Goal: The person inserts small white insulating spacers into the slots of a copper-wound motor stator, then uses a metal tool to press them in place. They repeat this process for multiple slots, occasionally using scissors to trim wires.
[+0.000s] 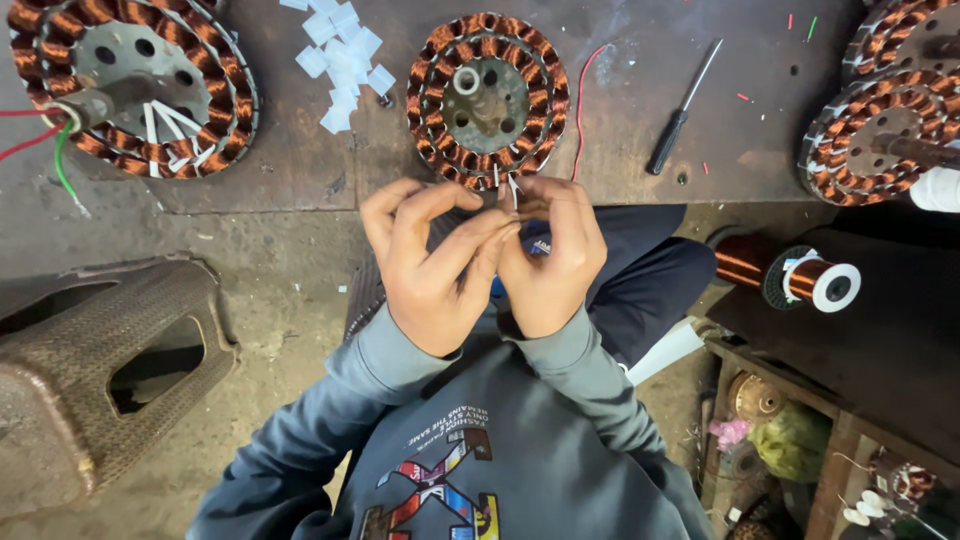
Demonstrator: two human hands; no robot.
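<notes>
At the desk's (640,120) near edge, the left hand (432,262) and right hand (552,256) meet, fingers pressed together, pinching thin wires just below the middle stator (487,97). A screwdriver (683,107) lies to its right, white slips (342,60) to its left.

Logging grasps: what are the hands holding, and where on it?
Both the left hand and right hand pinch thin white leads at the near edge of the copper-wound stator; exact grip point is hidden.
</notes>
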